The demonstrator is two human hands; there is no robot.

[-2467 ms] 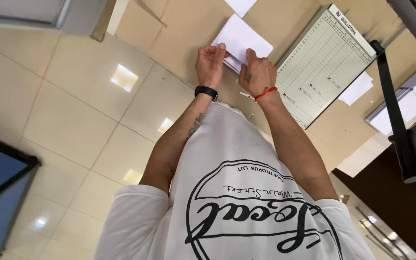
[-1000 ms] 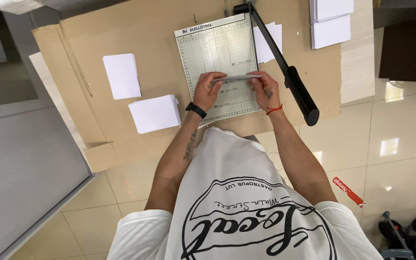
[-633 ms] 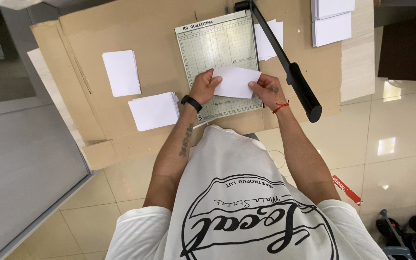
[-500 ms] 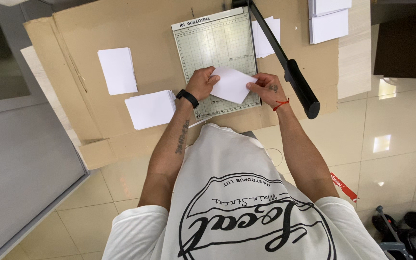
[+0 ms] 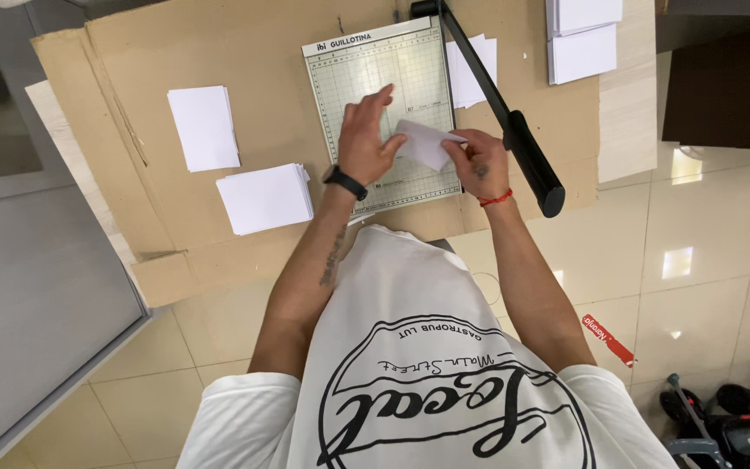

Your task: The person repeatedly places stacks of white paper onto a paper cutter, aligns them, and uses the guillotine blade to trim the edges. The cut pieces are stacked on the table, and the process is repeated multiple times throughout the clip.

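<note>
since half a second ago the small white sheet (image 5: 427, 142) has been drawn a little to the right and tilted, and the left hand (image 5: 368, 139) has been opened out from it, its fingers now spread and lifted over the grid. the sheet is gripped at its right edge by the closed fingers of the right hand (image 5: 477, 161), while only the thumb side of the left hand is kept against its left edge. both hands are held over the near right part of the pale green paper cutter (image 5: 366, 78), whose black blade arm (image 5: 490, 95) is raised and is seen running from the far edge down to its thick handle just right of the right hand. a black watch (image 5: 345, 182) is worn on the left wrist and a red cord (image 5: 496, 199) on the right wrist. the cutter is set on a flat brown cardboard sheet (image 5: 132, 52) that covers the desk. to the left, two stacks of white paper are laid on the cardboard: a farther stack (image 5: 204, 127) and a nearer stack (image 5: 265, 197), well apart from the hands. more cut sheets (image 5: 472, 68) are lying just right of the cutter under the blade arm, and further white stacks (image 5: 583, 35) are placed at the far right.
</note>
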